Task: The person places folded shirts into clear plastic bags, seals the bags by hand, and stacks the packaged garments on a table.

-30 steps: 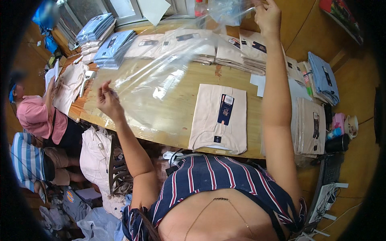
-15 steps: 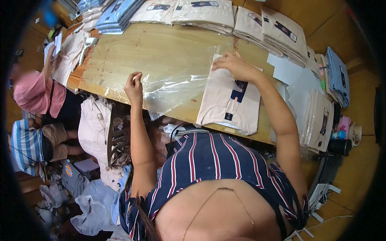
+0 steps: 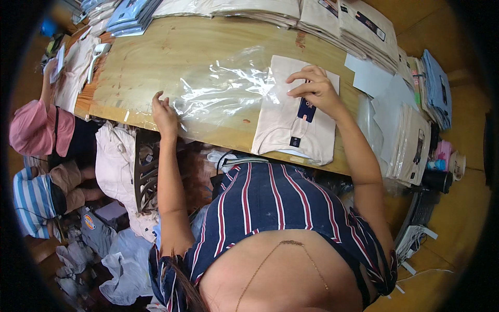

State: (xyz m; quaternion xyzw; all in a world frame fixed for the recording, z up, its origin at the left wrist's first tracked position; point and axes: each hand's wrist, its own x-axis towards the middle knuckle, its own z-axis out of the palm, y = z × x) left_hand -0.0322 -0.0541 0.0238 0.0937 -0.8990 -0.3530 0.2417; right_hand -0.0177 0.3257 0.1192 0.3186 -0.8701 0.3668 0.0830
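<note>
A folded cream T-shirt [image 3: 275,117] lies on the table in front of me, with a dark blue hang tag [image 3: 306,110] and a small dark neck label on it. My right hand [image 3: 318,92] is over the shirt's upper right part, beside the tag, its fingers bent and apart. Left of the shirt, a clear plastic bag [image 3: 221,93] is spread out, wrinkled and shiny, its right end against the shirt. My left hand [image 3: 165,117] is at the bag's left edge near the table's front, fingers half curled with tips apart; whether it touches the film is hard to see.
Stacks of bagged cream shirts [image 3: 254,6] and blue shirts [image 3: 135,15] line the far edge. White sheets [image 3: 371,78] and another cream stack [image 3: 408,148] stand right. A white handheld tool [image 3: 97,58] lies far left. Two people are at left, near a chair [image 3: 146,177] draped with cloth.
My right hand has drawn back from the shirt's far edge toward its tag. My left hand has moved left and its fingers have loosened. The bag lies more spread out.
</note>
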